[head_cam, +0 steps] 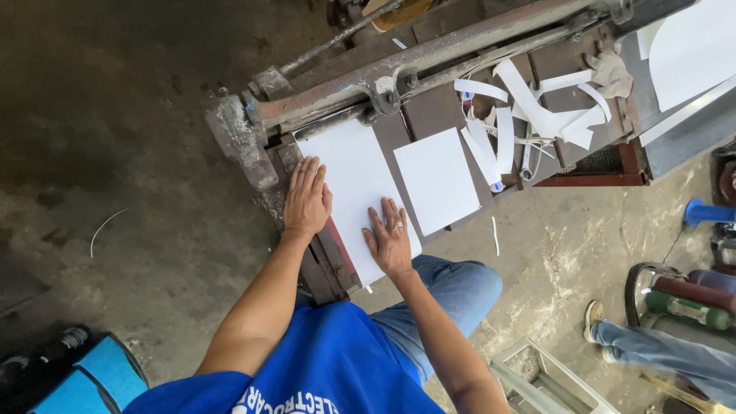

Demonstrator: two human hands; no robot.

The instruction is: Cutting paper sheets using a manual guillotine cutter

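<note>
A white sheet lies flat on the bed of a rusty metal shear machine, its far edge under the blade bar. My left hand presses flat on the sheet's left edge, fingers spread. My right hand, with a ring on one finger, presses flat on the sheet's near right part. Neither hand grips anything. A second, smaller white sheet lies loose on the bed just right of the first.
Curled white offcut strips pile at the machine's right end, beside a grey rag. A larger white sheet sits top right. Another person's leg and shoe stand at right near gas cylinders. A metal frame lies on the concrete floor.
</note>
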